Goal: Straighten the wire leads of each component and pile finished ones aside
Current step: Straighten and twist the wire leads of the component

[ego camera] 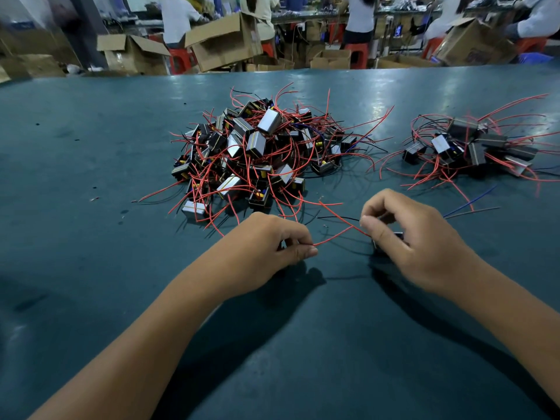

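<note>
Both hands pinch one thin red wire lead (336,236) over the dark teal desk (91,147).
Left hand (269,250) grips its near end, right hand (403,234) also grasps a small black box-shaped component (394,236); the lead runs left-right.

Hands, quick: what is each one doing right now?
Left hand: pinching the end of a red wire lead.
Right hand: fingers curled round a small dark component, mostly hidden.

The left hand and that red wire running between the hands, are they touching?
Touching. The head view shows the left hand pinching the end of the red wire between thumb and fingertips, with no gap; the wire runs on to the right hand.
</note>
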The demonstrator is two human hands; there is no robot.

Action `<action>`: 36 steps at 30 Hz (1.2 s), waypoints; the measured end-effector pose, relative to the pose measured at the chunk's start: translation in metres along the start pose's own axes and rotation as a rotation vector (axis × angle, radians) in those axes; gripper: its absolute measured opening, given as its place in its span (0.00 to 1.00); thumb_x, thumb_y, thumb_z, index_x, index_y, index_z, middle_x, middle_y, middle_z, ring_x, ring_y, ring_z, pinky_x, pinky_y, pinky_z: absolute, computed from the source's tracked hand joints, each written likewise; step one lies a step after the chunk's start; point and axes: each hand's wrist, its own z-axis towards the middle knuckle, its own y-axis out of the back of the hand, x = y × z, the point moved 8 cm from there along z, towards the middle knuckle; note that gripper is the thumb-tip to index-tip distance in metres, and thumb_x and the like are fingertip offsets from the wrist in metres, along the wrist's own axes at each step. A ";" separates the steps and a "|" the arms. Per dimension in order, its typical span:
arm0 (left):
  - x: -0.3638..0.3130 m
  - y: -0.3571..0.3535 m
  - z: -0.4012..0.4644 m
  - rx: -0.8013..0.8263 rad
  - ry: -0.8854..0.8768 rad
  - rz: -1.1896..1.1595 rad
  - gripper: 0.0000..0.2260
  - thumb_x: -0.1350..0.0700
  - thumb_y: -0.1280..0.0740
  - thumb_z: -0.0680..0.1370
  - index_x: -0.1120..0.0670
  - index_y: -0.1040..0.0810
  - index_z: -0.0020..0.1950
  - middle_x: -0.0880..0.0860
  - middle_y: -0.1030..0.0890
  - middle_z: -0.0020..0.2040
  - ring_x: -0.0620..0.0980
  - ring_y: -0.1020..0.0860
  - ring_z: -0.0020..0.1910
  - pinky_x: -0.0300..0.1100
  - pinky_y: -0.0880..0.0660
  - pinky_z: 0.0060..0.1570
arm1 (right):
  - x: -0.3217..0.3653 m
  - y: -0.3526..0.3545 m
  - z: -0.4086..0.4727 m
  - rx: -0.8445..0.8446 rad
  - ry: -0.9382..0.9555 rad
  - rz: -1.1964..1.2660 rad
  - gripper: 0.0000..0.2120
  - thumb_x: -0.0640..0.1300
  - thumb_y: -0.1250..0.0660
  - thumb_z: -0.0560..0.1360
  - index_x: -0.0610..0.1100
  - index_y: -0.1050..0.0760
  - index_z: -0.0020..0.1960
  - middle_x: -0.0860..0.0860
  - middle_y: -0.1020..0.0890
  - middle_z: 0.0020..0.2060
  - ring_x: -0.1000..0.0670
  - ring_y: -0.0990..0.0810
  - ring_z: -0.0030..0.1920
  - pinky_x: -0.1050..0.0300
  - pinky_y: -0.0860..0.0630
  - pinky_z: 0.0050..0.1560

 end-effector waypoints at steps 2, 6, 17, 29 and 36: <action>0.001 -0.001 0.000 0.019 0.008 0.035 0.07 0.48 0.30 0.80 0.49 0.17 0.44 0.44 0.19 0.36 0.39 0.25 0.32 0.30 0.34 0.33 | -0.005 0.005 0.004 -0.086 -0.077 0.105 0.05 0.47 0.38 0.79 0.48 0.27 0.45 0.56 0.20 0.39 0.55 0.21 0.43 0.69 0.30 0.45; 0.004 0.003 -0.001 0.061 0.004 0.038 0.06 0.49 0.29 0.79 0.49 0.16 0.45 0.44 0.18 0.39 0.41 0.24 0.35 0.30 0.32 0.34 | -0.016 0.000 0.009 -0.117 -0.192 0.190 0.03 0.41 0.33 0.78 0.48 0.23 0.49 0.55 0.16 0.43 0.58 0.18 0.45 0.70 0.27 0.48; -0.008 0.027 -0.004 -0.190 -0.108 -0.008 0.04 0.50 0.28 0.78 0.50 0.17 0.49 0.38 0.22 0.37 0.38 0.27 0.31 0.26 0.34 0.34 | 0.003 -0.014 0.012 -0.064 -0.073 -0.057 0.03 0.40 0.26 0.74 0.45 0.19 0.47 0.60 0.18 0.40 0.59 0.22 0.45 0.74 0.31 0.48; -0.024 0.017 -0.001 -0.224 -0.179 0.058 0.09 0.53 0.30 0.78 0.51 0.17 0.58 0.46 0.23 0.53 0.41 0.27 0.43 0.48 0.25 0.49 | 0.016 -0.011 -0.002 0.069 0.128 -0.103 0.07 0.35 0.29 0.75 0.45 0.20 0.48 0.55 0.20 0.40 0.56 0.23 0.42 0.65 0.28 0.46; -0.033 0.016 -0.003 -0.241 -0.233 0.055 0.01 0.58 0.29 0.79 0.55 0.18 0.49 0.47 0.22 0.47 0.49 0.24 0.41 0.52 0.25 0.45 | 0.019 -0.017 -0.002 0.078 0.085 -0.004 0.02 0.45 0.30 0.76 0.48 0.21 0.49 0.58 0.19 0.40 0.56 0.21 0.42 0.63 0.26 0.45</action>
